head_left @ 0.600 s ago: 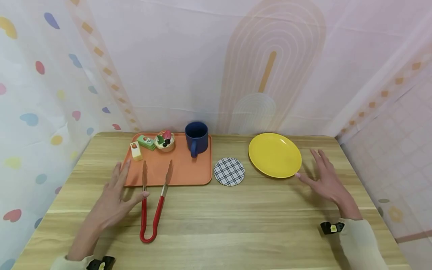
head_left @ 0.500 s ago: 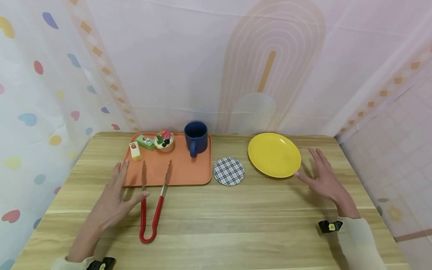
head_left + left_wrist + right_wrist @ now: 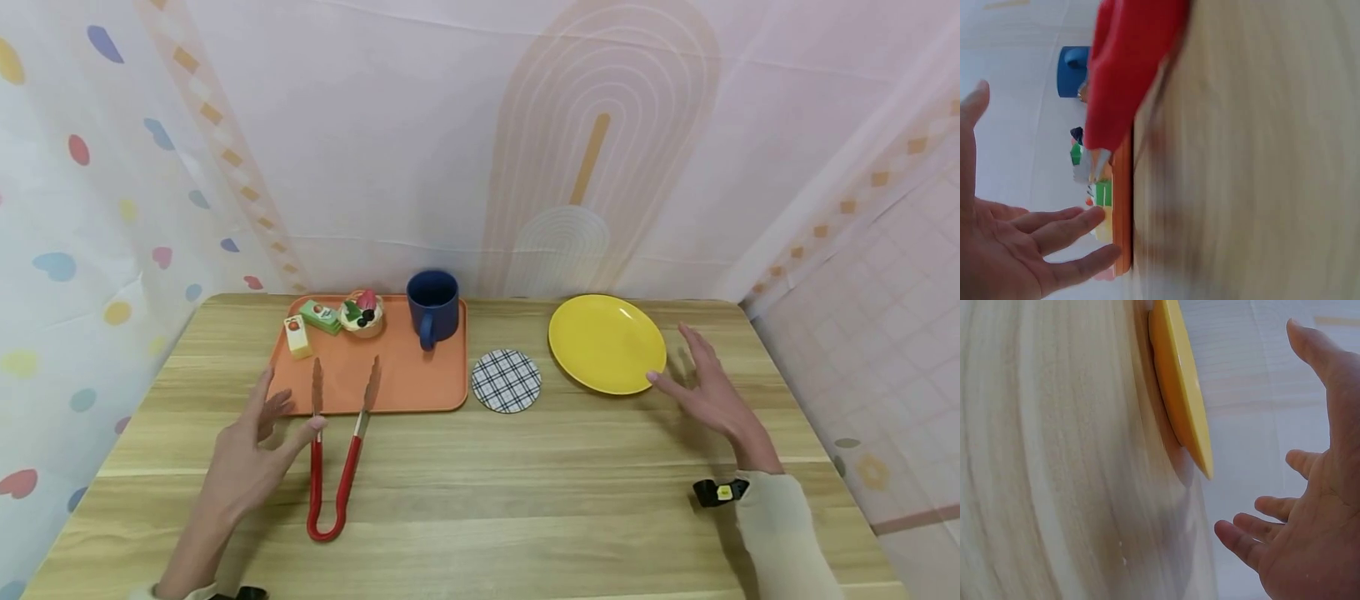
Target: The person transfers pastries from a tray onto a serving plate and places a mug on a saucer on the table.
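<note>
My left hand (image 3: 243, 462) hovers with spread, relaxed fingers beside red-handled tongs (image 3: 347, 483). In the head view its thumb overlaps the tongs' left arm; contact cannot be told. The tongs stand spread apart, tips over an orange tray (image 3: 420, 392), handles towards me. Close up, a red handle (image 3: 1125, 81) crosses the left wrist view, apart from the palm. To the right, a yellow plate (image 3: 607, 343) lies on the table. My right hand (image 3: 716, 404) is beside its right edge, fingers extended and holding nothing; in the right wrist view a gap separates them from the plate's rim (image 3: 1200, 444).
On the tray are a dark blue mug (image 3: 435, 308), a fruit-topped tart (image 3: 362, 317), a green cake-like block (image 3: 321, 317) and a yellow one (image 3: 297, 337). A round checked coaster (image 3: 506, 381) lies between tray and plate. Patterned curtain (image 3: 375, 167) hangs behind the wooden table (image 3: 510, 517).
The left hand has turned slightly, bending its fingers back from the tray's edge. My right hand has moved a little left with the slight view shift. The objects stay in place.
</note>
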